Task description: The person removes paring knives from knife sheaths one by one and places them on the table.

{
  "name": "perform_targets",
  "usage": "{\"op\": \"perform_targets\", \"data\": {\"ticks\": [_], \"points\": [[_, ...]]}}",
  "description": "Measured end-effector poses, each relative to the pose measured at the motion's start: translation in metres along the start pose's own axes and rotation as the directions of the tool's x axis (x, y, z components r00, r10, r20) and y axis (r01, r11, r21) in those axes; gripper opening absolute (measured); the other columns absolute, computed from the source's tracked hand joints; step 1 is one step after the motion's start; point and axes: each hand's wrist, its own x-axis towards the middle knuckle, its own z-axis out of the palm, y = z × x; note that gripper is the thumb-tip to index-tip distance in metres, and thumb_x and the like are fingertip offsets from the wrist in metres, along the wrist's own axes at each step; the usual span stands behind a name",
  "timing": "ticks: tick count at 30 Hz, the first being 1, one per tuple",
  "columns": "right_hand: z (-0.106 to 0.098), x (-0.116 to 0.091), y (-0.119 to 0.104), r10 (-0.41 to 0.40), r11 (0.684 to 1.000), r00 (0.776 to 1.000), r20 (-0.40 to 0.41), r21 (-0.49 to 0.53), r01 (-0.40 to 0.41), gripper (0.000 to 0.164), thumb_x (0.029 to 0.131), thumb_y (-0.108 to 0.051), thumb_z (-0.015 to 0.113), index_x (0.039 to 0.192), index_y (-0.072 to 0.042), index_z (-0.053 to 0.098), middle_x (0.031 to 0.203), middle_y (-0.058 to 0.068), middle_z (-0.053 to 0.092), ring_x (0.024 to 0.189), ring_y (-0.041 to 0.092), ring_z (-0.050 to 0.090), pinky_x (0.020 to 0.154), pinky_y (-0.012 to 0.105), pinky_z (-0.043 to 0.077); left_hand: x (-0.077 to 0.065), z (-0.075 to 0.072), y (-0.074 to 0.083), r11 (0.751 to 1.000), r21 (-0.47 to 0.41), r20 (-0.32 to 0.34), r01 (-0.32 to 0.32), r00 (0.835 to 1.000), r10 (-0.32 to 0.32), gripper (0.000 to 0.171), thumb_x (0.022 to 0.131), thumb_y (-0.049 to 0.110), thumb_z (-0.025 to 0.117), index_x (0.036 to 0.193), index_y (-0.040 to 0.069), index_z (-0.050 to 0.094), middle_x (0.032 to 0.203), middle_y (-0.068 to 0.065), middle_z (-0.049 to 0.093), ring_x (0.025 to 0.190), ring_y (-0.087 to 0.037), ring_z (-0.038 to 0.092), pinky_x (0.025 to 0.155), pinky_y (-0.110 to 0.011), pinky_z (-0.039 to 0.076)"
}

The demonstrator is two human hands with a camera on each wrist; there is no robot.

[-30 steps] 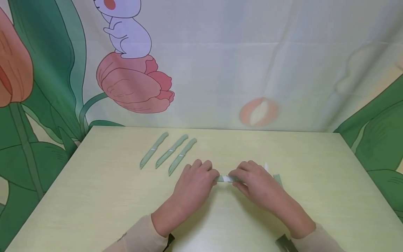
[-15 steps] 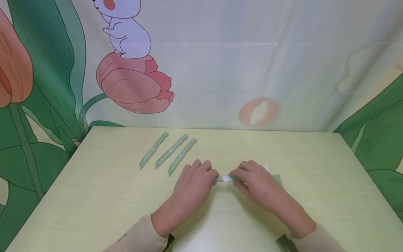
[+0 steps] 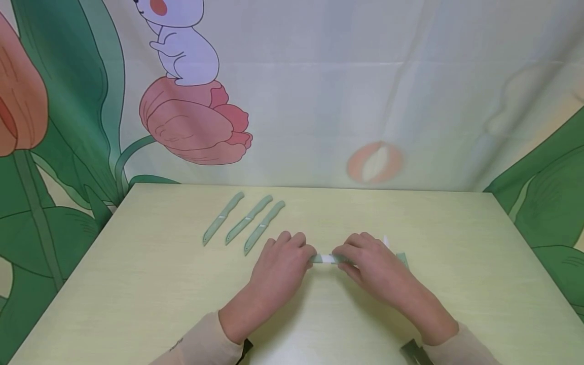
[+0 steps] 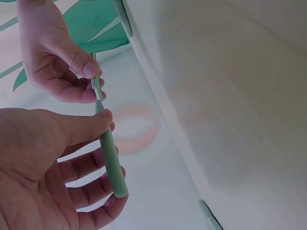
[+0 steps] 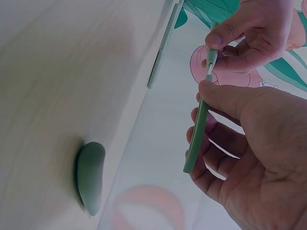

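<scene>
Both hands hold one pale green paring knife between them, level above the table. My left hand (image 3: 280, 266) grips its rounded green handle (image 4: 114, 165) between thumb and fingers. The matching green blade cover (image 5: 195, 143) is pinched in my right hand (image 3: 371, 263), thumb along its near end. Between the two hands a short stretch of white blade (image 3: 326, 259) shows; the rest of it is inside the cover. In the head view, a white blade tip (image 3: 386, 241) and a green piece (image 3: 402, 259) lie on the table, partly hidden behind my right hand.
Three covered green knives (image 3: 246, 220) lie slanted side by side at the back left of the table (image 3: 137, 284). In the right wrist view, a rounded green piece (image 5: 91, 177) rests on the tabletop. A printed curtain (image 3: 310, 101) hangs right behind the table's far edge.
My hands have drawn very slightly apart, and a little more white blade shows between them. The things on the table have stayed put.
</scene>
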Motion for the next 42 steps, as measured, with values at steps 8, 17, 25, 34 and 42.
{"op": "perform_targets", "data": {"ticks": [8,17,25,34,42], "points": [[-0.0001,-0.0004,0.0004,0.006,1.000,1.000,0.005,0.003,-0.006,0.024,0.086,-0.006,0.089,0.108,-0.012,0.080,0.098,-0.001,0.070,0.083,0.015,0.057,0.072,0.029,0.050,0.0000,-0.0006,-0.0003,1.000,-0.003,0.000,0.003,1.000,-0.003,0.014,0.087,0.028,0.088,0.097,0.022,0.080,0.080,0.005,0.052,0.070,-0.016,0.042,0.059,-0.026,0.033],[-0.0010,-0.0003,-0.0002,0.012,1.000,1.000,0.007,-0.010,-0.012,0.025,0.086,-0.006,0.089,0.108,-0.011,0.080,0.098,-0.001,0.070,0.084,0.015,0.058,0.072,0.029,0.050,-0.0001,-0.0016,-0.0008,1.000,-0.007,-0.004,0.005,1.000,-0.005,0.015,0.087,0.027,0.089,0.096,0.021,0.080,0.079,0.005,0.051,0.070,-0.016,0.042,0.059,-0.026,0.033],[-0.0001,0.0002,0.0008,0.019,1.000,1.000,0.015,-0.015,-0.019,0.025,0.086,-0.007,0.089,0.108,-0.011,0.079,0.099,0.000,0.071,0.084,0.015,0.058,0.072,0.029,0.051,-0.0004,-0.0023,-0.0011,1.000,-0.021,0.015,0.018,1.000,-0.018,0.014,0.087,0.027,0.088,0.097,0.022,0.080,0.080,0.005,0.051,0.071,-0.016,0.043,0.059,-0.027,0.034],[-0.0004,-0.0003,0.0012,0.024,0.999,1.000,0.018,-0.025,-0.024,0.026,0.086,-0.007,0.089,0.109,-0.012,0.080,0.099,-0.001,0.071,0.085,0.016,0.059,0.073,0.030,0.051,-0.0006,-0.0018,-0.0020,1.000,-0.008,0.016,0.020,1.000,-0.020,0.014,0.087,0.027,0.088,0.096,0.021,0.079,0.079,0.005,0.050,0.071,-0.016,0.043,0.059,-0.027,0.035],[-0.0021,-0.0005,0.0014,0.047,0.999,0.998,0.033,-0.022,-0.046,0.025,0.087,-0.008,0.088,0.110,-0.013,0.080,0.100,-0.001,0.071,0.087,0.015,0.059,0.073,0.032,0.051,-0.0006,-0.0023,-0.0025,1.000,-0.010,0.004,0.024,1.000,-0.024,0.014,0.087,0.026,0.089,0.095,0.021,0.079,0.078,0.005,0.049,0.070,-0.017,0.042,0.059,-0.027,0.034]]}}
